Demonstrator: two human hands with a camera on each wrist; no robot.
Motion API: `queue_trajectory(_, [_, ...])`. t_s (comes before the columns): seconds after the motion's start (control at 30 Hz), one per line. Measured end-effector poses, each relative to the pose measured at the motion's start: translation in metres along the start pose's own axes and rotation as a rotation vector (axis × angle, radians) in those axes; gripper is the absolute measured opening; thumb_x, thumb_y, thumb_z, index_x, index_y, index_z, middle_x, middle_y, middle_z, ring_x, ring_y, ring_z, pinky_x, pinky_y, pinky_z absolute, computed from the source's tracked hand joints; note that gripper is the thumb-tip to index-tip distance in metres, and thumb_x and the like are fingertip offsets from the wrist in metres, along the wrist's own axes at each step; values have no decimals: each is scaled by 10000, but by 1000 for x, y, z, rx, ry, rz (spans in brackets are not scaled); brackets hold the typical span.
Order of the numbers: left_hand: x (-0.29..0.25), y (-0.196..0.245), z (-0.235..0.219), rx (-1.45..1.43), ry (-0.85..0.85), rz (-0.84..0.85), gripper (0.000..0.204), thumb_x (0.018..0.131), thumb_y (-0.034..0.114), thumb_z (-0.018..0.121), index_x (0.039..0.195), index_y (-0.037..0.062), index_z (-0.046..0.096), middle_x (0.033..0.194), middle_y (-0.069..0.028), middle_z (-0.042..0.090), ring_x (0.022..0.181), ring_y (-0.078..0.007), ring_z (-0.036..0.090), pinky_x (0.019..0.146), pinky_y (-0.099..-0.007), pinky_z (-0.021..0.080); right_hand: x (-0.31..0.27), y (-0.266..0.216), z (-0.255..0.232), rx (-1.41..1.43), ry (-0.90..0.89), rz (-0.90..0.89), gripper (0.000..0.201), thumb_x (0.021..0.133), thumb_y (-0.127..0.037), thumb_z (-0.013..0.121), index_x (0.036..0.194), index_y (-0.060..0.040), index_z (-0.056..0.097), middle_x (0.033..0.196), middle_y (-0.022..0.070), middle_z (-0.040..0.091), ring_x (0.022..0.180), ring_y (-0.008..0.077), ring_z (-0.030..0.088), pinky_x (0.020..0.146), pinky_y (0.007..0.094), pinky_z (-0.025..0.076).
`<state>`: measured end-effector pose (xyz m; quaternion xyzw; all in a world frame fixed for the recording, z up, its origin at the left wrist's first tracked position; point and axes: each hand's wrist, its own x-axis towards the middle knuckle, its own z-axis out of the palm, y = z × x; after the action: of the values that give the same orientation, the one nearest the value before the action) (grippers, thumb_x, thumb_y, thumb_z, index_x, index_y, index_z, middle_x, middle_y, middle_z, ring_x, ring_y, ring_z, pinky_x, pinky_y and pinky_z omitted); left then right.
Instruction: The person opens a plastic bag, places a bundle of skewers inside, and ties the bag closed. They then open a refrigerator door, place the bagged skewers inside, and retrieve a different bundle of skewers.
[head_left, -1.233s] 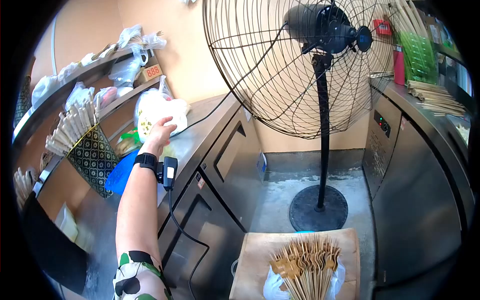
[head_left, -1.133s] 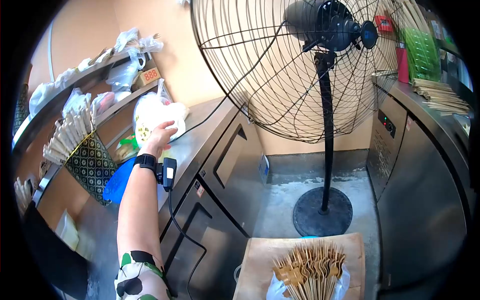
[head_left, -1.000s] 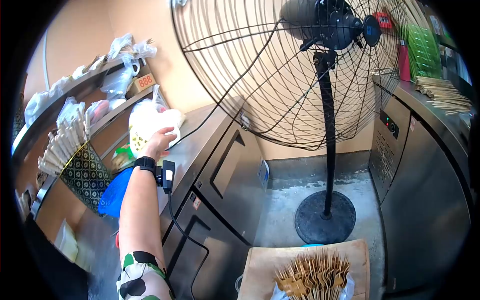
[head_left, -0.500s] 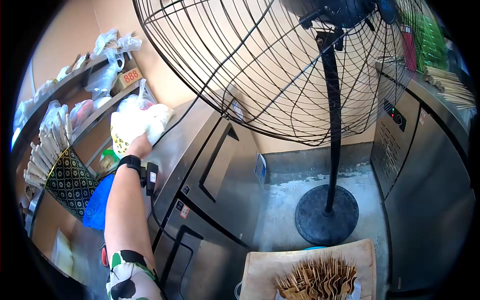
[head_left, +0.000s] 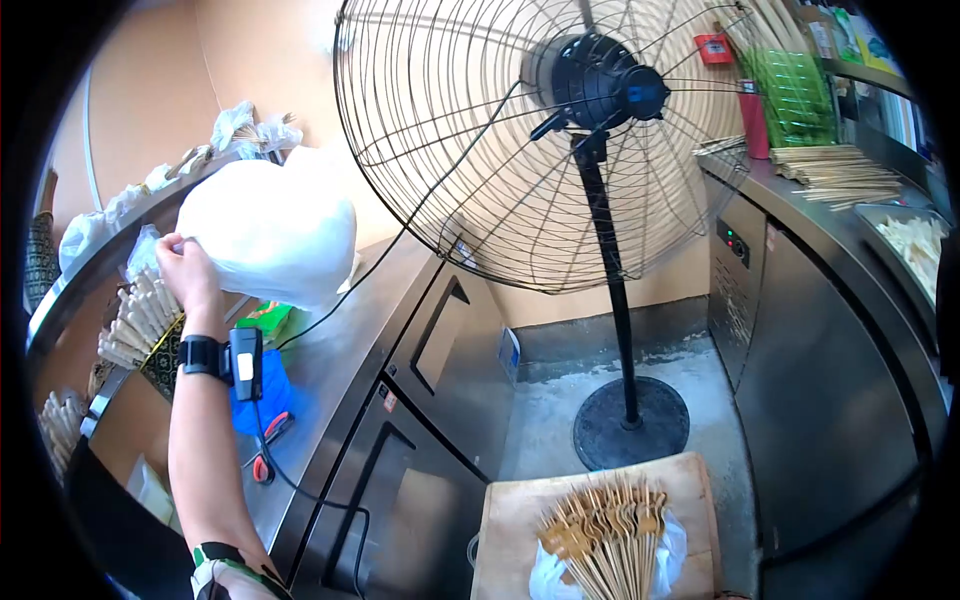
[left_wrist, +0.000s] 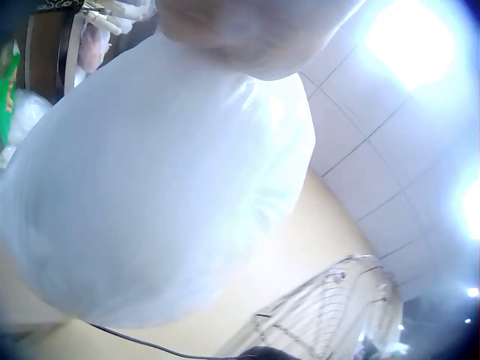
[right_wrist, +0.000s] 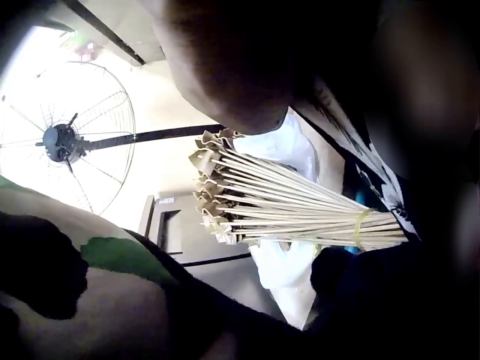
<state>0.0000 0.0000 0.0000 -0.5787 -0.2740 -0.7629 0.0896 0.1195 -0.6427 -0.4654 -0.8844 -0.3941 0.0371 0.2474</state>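
My left hand [head_left: 190,275] grips a big, puffed-out white plastic bag [head_left: 265,225] by its gathered edge, up in front of the shelves over the left counter. In the left wrist view, the same bag [left_wrist: 150,172] bulges below the blurred fingers [left_wrist: 247,34]. A bundle of bamboo skewers [head_left: 610,540] with folded brown pieces at their tips lies in a white bag on a wooden board [head_left: 500,520]. The right wrist view has a yellow band round the sticks [right_wrist: 300,199]. My right hand [right_wrist: 225,67] is dark beside the bundle; I cannot tell what it holds.
A large caged fan [head_left: 600,90] on a stand rises at centre. On the left steel counter [head_left: 335,345] lie scissors [head_left: 263,468] and a blue item [head_left: 260,395]. Bare sticks [head_left: 835,175] and a filled tray [head_left: 915,250] are on the right counter.
My left hand reached to the white bag on the left counter, took hold of it, and has lifted it up and left. The head view has shifted.
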Motion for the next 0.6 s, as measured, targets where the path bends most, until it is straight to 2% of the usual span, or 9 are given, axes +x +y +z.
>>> queue_trajectory(0.07, [0, 28, -38, -253, -9, -84, 130, 886, 106, 523, 983, 20, 519, 892, -48, 541, 781, -147, 513, 711, -291, 444, -15, -1, -3, 47, 29, -29, 158, 781, -126, 627, 915, -43, 634, 965, 125, 612, 991, 329, 538, 903, 465, 402])
queue_trajectory(0.17, [-12, 48, -109, -516, -54, -91, 88, 899, 50, 486, 982, 27, 498, 923, -34, 517, 805, -122, 503, 720, -272, 440, -43, 3, -4, 90, 89, -103, 166, 763, -124, 635, 910, -46, 635, 953, 122, 612, 994, 328, 538, 905, 465, 401])
queue_trajectory(0.2, [-30, 68, -138, -592, -88, -89, 89, 901, 29, 472, 987, 29, 493, 930, -32, 513, 818, -117, 506, 730, -262, 442, -54, 5, -5, 103, 90, -121, 170, 759, -128, 639, 909, -49, 636, 952, 119, 609, 1000, 327, 536, 907, 467, 399])
queue_trajectory(0.27, [-85, 126, -191, -736, -161, -278, 65, 915, 23, 462, 970, 52, 481, 904, -17, 508, 816, -96, 511, 730, -241, 451, -74, 13, -4, 95, 86, -147, 184, 759, -157, 651, 919, -67, 640, 952, 120, 591, 1018, 326, 527, 894, 478, 402])
queue_trajectory(0.33, [-141, 153, -239, -802, -337, -472, 35, 928, 43, 473, 924, 78, 476, 867, -5, 513, 798, -86, 523, 713, -239, 469, -85, 19, -4, 71, 109, -137, 207, 774, -195, 665, 928, -59, 640, 971, 140, 589, 1012, 347, 519, 883, 492, 404])
queue_trajectory(0.4, [-203, 163, -276, -727, -478, -542, 65, 942, 63, 472, 883, 90, 469, 817, 14, 510, 758, -83, 526, 684, -254, 478, -87, 6, -27, 187, 122, -66, 201, 812, -183, 657, 948, -35, 643, 968, 124, 609, 995, 301, 556, 884, 425, 431])
queue_trajectory(0.47, [-263, 160, -303, -708, -634, -702, 79, 940, 66, 479, 868, 96, 475, 801, 14, 528, 746, -93, 546, 675, -245, 488, -75, 34, -8, 901, -363, -38, 1002, 790, -149, 749, 1510, -154, 52, 1554, 131, 92, 1409, 310, 194, 1101, 455, 289])
queue_trajectory(0.53, [-315, 184, -326, -937, -673, -1069, 65, 938, 73, 490, 881, 104, 480, 808, 1, 554, 748, -98, 562, 664, -225, 493, -79, 6, -21, 1305, -376, -5, 1021, 755, -188, 795, 1491, -79, 95, 1500, 145, 217, 1377, 287, 270, 1081, 454, 314])
queue_trajectory(0.6, [-358, 204, -350, -1063, -743, -1231, 84, 930, 53, 475, 867, 108, 470, 836, -19, 573, 763, -107, 577, 661, -220, 503, -83, -19, -25, 1400, -390, -79, 983, 763, -155, 783, 1478, -56, 114, 1467, 141, 276, 1361, 243, 287, 1074, 411, 326])
